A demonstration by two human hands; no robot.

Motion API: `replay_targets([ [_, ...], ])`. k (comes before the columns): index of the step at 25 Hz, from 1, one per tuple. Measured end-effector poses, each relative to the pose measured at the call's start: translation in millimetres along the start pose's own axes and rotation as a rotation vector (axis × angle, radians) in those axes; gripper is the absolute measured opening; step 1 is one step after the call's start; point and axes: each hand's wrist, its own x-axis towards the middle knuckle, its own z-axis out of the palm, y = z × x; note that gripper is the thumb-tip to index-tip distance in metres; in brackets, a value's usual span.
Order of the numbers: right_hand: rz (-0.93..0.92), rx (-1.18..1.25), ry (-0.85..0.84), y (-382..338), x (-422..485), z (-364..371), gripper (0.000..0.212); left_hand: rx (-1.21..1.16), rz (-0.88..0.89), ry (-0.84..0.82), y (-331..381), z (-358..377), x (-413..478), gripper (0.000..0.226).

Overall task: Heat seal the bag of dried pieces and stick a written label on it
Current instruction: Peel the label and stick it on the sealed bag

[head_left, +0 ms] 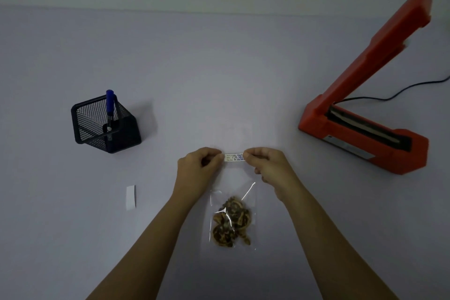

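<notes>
Left hand [199, 165] and right hand [265, 165] each pinch one end of the written label [233, 157], stretching it taut at the far end of the flat-lying bag [233, 185], beyond its dried pieces [231, 220], probably so it lands smooth, clear of lumps.

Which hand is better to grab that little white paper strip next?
Left, probably. The white paper strip lies on the table on the same side as the left hand. The right hand would have to cross the bag. Both hands pinch the label, so one must let go first.
</notes>
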Motion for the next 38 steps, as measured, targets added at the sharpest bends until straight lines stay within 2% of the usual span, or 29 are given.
replay_targets([
  [5,-0.009,-0.016,0.012,9,5,2,0.002,-0.088,-0.067,-0.02,-1,3,4,0.008],
  [12,-0.073,-0.03,0.034,17,13,4,0.012,-0.076,-0.092,-0.023,5,8,8,0.01],
  [21,-0.126,-0.066,0.094,26,15,5,0.009,0.012,-0.041,0.018,7,15,8,0.016],
  [27,-0.233,-0.207,0.168,34,15,8,0.004,0.062,-0.022,0.072,9,21,6,0.02],
  [38,-0.434,-0.435,0.236,38,9,14,0.005,0.32,0.325,0.164,0,30,0,0.023],
])
